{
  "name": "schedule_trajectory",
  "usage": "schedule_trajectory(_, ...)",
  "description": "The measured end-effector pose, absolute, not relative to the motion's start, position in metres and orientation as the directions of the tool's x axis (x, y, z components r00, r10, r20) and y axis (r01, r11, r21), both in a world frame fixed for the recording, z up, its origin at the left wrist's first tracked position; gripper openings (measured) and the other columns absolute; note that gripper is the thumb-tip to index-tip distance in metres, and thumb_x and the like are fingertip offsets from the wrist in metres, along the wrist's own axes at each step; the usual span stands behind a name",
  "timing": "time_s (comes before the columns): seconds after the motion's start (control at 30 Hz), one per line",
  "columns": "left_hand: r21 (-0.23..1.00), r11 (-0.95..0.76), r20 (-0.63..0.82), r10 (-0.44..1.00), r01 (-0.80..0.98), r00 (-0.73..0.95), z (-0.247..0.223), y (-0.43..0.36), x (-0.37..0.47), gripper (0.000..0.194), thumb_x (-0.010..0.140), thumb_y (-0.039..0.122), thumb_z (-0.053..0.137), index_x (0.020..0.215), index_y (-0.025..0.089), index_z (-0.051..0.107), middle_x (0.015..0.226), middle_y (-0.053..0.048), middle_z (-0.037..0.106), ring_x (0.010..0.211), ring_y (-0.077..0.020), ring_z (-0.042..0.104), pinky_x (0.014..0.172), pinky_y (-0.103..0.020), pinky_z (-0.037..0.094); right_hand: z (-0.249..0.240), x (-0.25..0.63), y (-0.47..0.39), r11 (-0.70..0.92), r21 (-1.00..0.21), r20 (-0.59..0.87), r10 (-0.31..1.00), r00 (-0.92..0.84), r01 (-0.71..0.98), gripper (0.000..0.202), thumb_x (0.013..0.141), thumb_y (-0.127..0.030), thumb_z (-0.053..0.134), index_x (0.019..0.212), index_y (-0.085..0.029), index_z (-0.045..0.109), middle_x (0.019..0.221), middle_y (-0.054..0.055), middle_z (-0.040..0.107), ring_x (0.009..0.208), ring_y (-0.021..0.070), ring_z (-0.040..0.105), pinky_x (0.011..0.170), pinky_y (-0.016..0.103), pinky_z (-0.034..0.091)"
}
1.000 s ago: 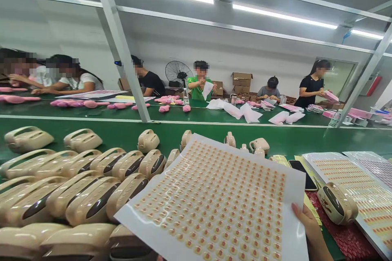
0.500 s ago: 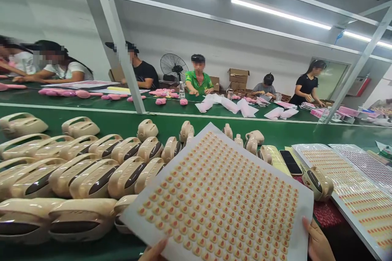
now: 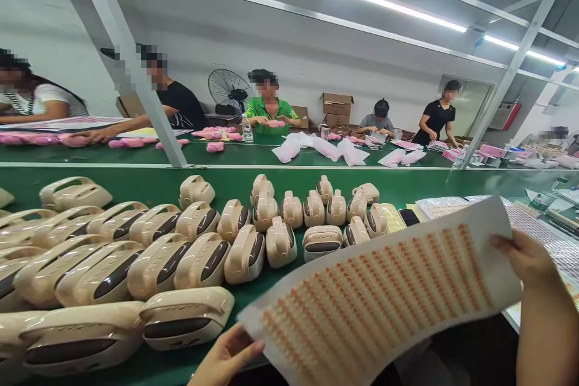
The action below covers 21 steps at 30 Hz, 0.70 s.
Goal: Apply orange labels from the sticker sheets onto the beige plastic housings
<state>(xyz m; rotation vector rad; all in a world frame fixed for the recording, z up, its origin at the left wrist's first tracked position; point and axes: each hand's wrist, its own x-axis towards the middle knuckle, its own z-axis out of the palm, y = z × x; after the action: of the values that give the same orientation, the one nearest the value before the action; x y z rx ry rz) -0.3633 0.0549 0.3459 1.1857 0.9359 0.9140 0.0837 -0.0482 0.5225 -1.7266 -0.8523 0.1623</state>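
Both my hands hold a white sticker sheet (image 3: 384,295) covered with rows of small orange stickers, tilted up towards me. My left hand (image 3: 226,359) pinches its near left corner at the bottom of the view. My right hand (image 3: 527,256) grips its far right edge. Beneath and to the left of the sheet, many beige plastic housings (image 3: 203,259) with dark windows lie in rows on the green table (image 3: 203,187).
More sticker sheets (image 3: 543,223) and a black phone (image 3: 409,216) lie at the right. Across a white rail, several people work at a second green belt (image 3: 226,157) with pink parts, white bags and a water bottle. A fan and cardboard boxes stand behind.
The sheet has swung rightwards and tilted up, uncovering more beige housings. My right hand rose along the sheet's right edge, and my left hand came further into view at its left corner.
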Motion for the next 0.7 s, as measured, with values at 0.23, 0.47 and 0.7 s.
schedule_trajectory(0.23, 0.985, -0.014, -0.119, 0.664, 0.172, 0.738, 0.405, 0.061, -0.358, 0.065, 0.036, 0.045, 0.083, 0.098, 0.031, 0.068, 0.112, -0.004, 0.066, 0.112, -0.0337, 0.052, 0.1, -0.046, 0.029, 0.633, 0.01, 0.004, 0.189, -0.499, 0.702, 0.66, 0.267, 0.846, 0.058, 0.052, -0.074, 0.053, 0.04, -0.02, 0.037, 0.043, -0.008, 0.025, 0.041, 0.0038, 0.024, 0.04, 0.02, 0.017)
schedule_trajectory(0.47, 0.978, -0.044, 0.089, 0.971, -0.204, 0.22, 0.436, 0.019, -0.3, 0.051, 0.043, 0.045, 0.081, 0.088, 0.021, 0.072, 0.099, -0.009, 0.071, 0.099, -0.0326, 0.059, 0.094, -0.039, 0.039, 0.614, -0.09, 0.065, 0.549, -0.604, 0.332, 0.832, -0.443, 0.578, 0.057, 0.069, -0.068, 0.041, 0.043, -0.019, 0.031, 0.046, -0.008, 0.021, 0.042, 0.003, 0.023, 0.042, 0.018, 0.018)
schedule_trajectory(0.7, 0.79, 0.452, -0.371, 0.891, -0.415, 0.264, 0.422, 0.03, -0.322, 0.034, 0.058, 0.039, 0.075, 0.083, 0.017, 0.069, 0.069, -0.008, 0.074, 0.08, -0.0344, 0.067, 0.066, -0.045, 0.054, 0.529, -0.086, 0.129, 0.072, -0.325, 0.157, 0.987, -0.021, 0.943, 0.027, 0.088, -0.035, 0.04, 0.074, -0.016, 0.054, 0.08, 0.004, 0.061, 0.076, 0.0163, 0.056, 0.062, 0.024, 0.037)
